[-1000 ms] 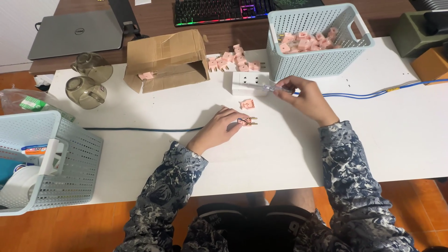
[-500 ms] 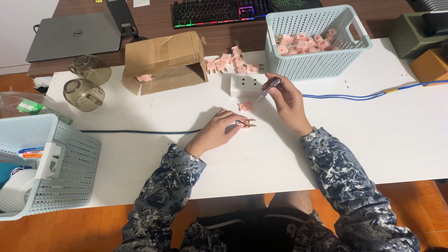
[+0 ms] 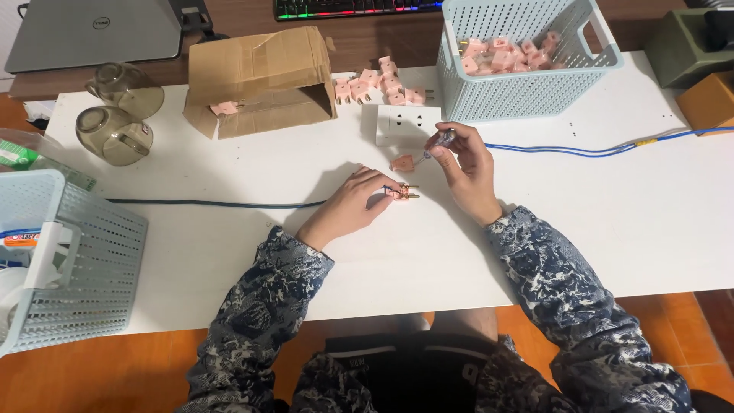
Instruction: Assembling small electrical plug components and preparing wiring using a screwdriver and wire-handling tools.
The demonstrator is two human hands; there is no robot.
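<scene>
1. Head view: left hand (image 3: 358, 197) lay on the white table (image 3: 612, 229), fingers pinched around a small pink two-pin plug (image 3: 403, 192), brass pins pointing right.
2. Right hand (image 3: 466, 164) was closed on a small screwdriver (image 3: 436, 145), tip angled down-left, hovering just above the plug, beside a loose pink plug half (image 3: 402, 162).
3. White socket block (image 3: 407, 122) sat just behind the hands; the blue cable (image 3: 581, 149) trailed right, a dark cable (image 3: 214, 203) ran left.
4. More pink plugs lay in a pile (image 3: 378, 84) and in the pale blue basket (image 3: 527, 92); a cardboard box (image 3: 256, 80) stood left of the pile.
5. Judgement: plug body should be pressed flat so it can't spin; driver tip should seat squarely in the screw before turning, light downward pressure.
6. Screw itself too small to make out.
</scene>
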